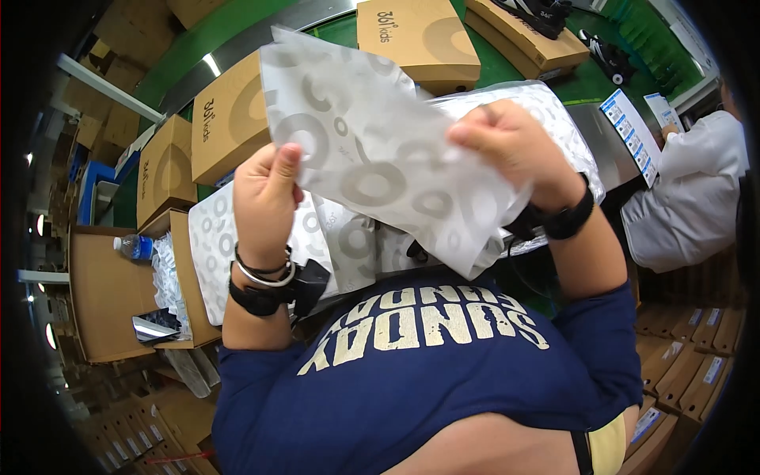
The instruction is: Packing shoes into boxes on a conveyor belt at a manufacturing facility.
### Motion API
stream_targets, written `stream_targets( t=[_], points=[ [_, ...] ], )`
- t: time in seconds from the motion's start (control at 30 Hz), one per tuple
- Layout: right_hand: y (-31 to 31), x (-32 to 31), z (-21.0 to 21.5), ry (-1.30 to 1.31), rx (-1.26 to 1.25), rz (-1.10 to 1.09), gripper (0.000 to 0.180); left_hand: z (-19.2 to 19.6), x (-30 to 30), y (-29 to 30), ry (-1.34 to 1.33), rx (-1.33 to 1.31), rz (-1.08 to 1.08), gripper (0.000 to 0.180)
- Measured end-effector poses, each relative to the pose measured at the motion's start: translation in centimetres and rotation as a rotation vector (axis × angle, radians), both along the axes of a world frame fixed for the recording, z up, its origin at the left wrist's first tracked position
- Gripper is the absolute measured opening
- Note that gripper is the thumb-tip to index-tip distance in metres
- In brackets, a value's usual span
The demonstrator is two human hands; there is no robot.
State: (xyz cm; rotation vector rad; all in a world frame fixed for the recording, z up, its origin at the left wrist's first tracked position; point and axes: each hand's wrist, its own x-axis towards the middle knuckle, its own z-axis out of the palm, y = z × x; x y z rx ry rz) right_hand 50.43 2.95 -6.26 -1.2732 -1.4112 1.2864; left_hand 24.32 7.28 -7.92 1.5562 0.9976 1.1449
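The left hand (265,198) and right hand (522,154) are pinching a ring-printed tissue sheet (364,146) aloft, right of the printed paper pile (214,249). Lifting is apparently complete; release is pending. Closed shoeboxes (417,43) are lying beyond the pile.

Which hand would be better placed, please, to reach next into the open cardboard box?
Probably the left hand: the open cardboard box lies on that side, while the right hand is farther across. Both grip the patterned sheet, so the left would likely release it first.
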Motion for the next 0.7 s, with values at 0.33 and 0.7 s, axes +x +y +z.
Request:
stream_targets(
  t=[0.33,0.7],
  points=[
    [-2.2,27.1,-14.6,-1.078,-0.479,-0.139,0.032,-8.2,-8.6,8.8,0.559,-0.629,0.024,0.02],
    [4.1,7.3,-3.0,-0.766,0.618,0.011,0.05,-0.4,0.7,3.2,1.223,0.223,-0.268,0.054]
  ],
)
